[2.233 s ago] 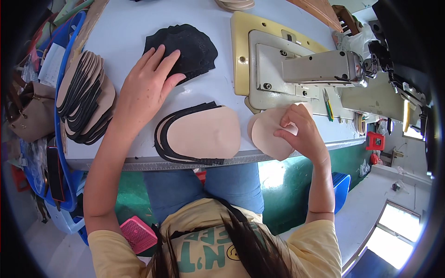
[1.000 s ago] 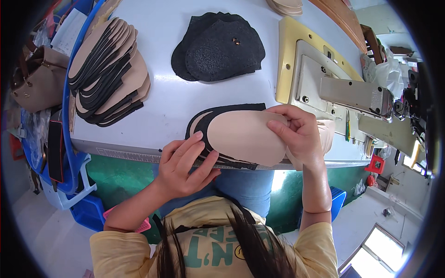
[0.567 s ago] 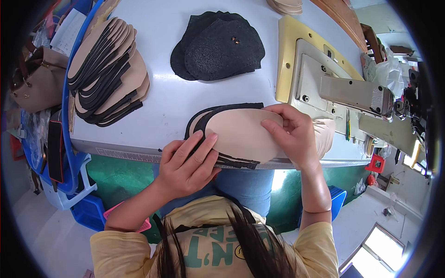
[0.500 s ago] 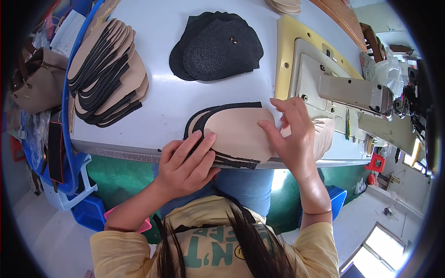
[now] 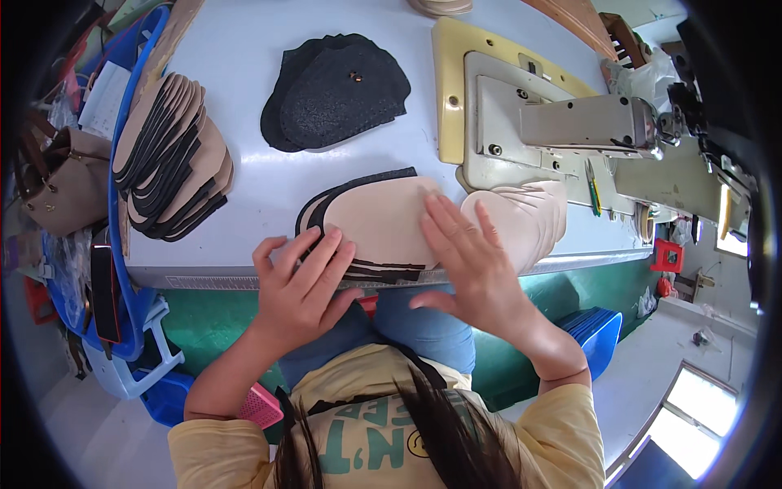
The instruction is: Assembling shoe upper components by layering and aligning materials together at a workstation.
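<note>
In front of me a beige, round-ended flat piece (image 5: 379, 216) lies on black-edged pieces (image 5: 314, 208) at the table's front edge. Black strips show past its left end and along its near and far sides. My left hand (image 5: 303, 281) has its fingers spread, the tips resting at the near left part of the stack. My right hand (image 5: 476, 265) lies flat over the right end of the beige piece, fingers stretched and thumb out toward me. Just beyond its fingers is a fanned pile of plain beige pieces (image 5: 529, 216). Neither hand grips anything.
A fanned pile of beige and black pieces (image 5: 175, 163) lies at the left. Textured black pieces (image 5: 338, 94) are stacked farther back. A sewing machine (image 5: 578, 122) occupies the right, with small green-handled snips (image 5: 593, 189) beside it. A ruler strip (image 5: 212, 281) runs along the front edge.
My right hand has gone from raised, curled fingers to lying flat on the beige piece. The beige piece now covers more of the black edging at its left. The whole view has shifted.
</note>
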The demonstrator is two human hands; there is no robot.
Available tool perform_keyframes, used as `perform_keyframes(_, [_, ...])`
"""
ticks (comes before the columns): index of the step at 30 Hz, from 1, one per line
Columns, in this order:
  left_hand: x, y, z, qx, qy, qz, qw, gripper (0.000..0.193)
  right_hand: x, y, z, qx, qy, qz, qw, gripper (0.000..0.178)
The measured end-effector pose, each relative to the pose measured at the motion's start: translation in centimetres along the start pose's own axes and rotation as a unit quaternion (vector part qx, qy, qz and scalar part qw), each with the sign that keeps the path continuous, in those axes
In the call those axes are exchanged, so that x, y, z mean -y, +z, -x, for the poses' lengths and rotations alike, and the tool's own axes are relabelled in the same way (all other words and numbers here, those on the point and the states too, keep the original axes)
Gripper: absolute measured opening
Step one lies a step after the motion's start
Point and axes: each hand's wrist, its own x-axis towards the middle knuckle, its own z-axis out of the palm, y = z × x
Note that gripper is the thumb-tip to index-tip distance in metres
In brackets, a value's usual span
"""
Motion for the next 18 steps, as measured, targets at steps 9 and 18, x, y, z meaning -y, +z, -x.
perform_keyframes(9, [5.8,0.5,-9.6,-0.072,-0.055,0.027,0.996,0.05,-6.4,-1.0,6.1,-0.199,0.215,-0.012,0.956,0.028])
perform_keyframes(18, [7.0,2.9,-10.7,-0.024,-0.039,-0.148,0.988,0.059,-7.8,-2.2,5.0,-0.13,0.351,-0.164,0.913,0.033])
